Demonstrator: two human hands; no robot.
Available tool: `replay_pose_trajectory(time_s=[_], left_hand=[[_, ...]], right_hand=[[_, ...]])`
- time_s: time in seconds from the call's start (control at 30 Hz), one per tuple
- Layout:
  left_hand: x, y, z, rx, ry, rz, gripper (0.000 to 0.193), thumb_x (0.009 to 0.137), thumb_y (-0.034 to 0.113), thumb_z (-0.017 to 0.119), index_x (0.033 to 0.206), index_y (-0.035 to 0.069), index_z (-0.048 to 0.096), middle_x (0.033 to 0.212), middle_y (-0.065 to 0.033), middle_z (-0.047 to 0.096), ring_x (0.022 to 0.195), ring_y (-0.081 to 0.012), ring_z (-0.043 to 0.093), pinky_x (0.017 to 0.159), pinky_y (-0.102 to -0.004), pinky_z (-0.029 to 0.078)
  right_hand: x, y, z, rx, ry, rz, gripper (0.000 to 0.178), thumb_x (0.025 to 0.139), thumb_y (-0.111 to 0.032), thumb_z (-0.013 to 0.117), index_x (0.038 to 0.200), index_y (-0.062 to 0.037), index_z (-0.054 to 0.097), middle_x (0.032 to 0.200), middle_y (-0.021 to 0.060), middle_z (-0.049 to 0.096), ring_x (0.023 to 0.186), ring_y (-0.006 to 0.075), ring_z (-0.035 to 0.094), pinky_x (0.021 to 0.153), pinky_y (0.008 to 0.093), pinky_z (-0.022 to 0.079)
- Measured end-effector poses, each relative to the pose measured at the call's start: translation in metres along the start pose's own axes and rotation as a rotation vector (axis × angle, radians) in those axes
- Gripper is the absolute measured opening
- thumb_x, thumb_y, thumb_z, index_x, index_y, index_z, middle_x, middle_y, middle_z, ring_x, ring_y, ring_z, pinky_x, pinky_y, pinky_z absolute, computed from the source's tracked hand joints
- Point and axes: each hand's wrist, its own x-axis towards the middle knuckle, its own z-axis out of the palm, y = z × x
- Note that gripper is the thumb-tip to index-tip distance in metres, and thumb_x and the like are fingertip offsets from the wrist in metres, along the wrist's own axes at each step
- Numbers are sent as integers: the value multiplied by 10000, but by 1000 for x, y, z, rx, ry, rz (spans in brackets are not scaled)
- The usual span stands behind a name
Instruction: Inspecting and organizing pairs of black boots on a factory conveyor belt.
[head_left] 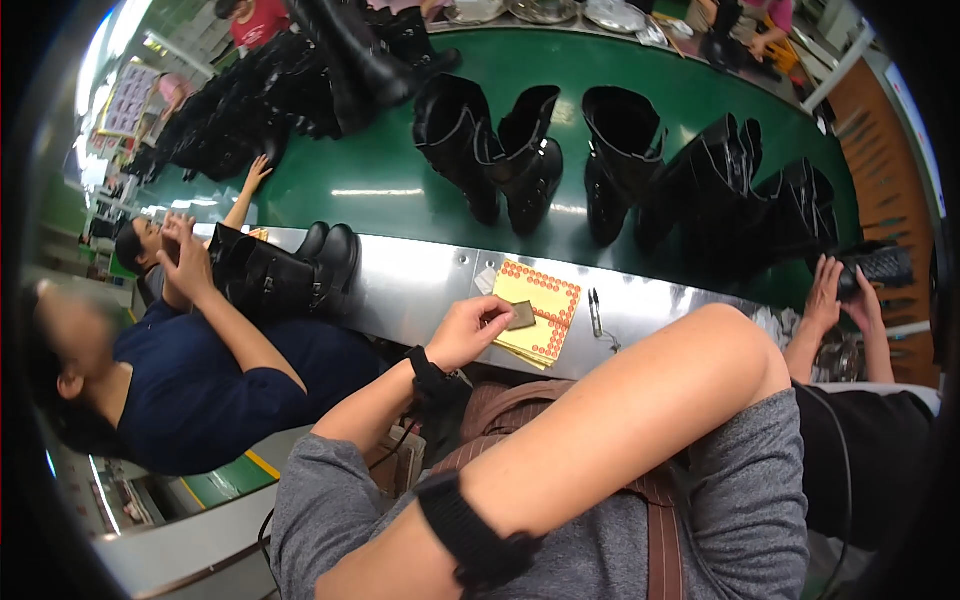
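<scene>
My left hand [468, 330], with a black band at its wrist, is closed in a pinch on a small grey-brown square piece [521, 316]. That piece is over a stack of yellow sheets [530, 275] bearing rows of round orange-red stickers. Just right of the sheets lie small thread snips [596, 312] on the metal ledge. My right arm is bent sharply, its forearm crossing in front of me toward the lower left. Past its black wristband, part of my right hand [375, 555] shows at the lower edge; its fingers are hidden.
Several tall black boots [525, 160] stand on the green table [380, 190]; many more are heaped [230, 120] at the far left. Another pair [335, 265] lies on the metal ledge [400, 270]. A person in navy [220, 390] sits left; at right, another person's hands [845, 300] hold a boot.
</scene>
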Motion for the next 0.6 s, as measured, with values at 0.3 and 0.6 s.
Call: replay_pose_trajectory(time_s=[0.3, 0.6], left_hand=[[22, -34, -24, -140, 30, -35, 156, 949, 139, 630, 1011, -1, 661, 831, -12, 657, 757, -77, 592, 703, -235, 489], [31, -156, 18, 339, 219, -342, 543, 868, 265, 669, 1300, -18, 500, 1082, -206, 607, 942, -317, 625, 824, -401, 504]], right_hand=[[-102, 11, -47, -529, 559, 244, 296, 862, -164, 669, 1116, -39, 585, 1111, 144, 586, 1055, 304, 568, 890, 420, 452], [-351, 67, -6, 74, 1668, 1237, 395, 989, -290, 561, 1293, -43, 513, 1118, 53, 605, 1012, 127, 577, 857, 283, 485]])
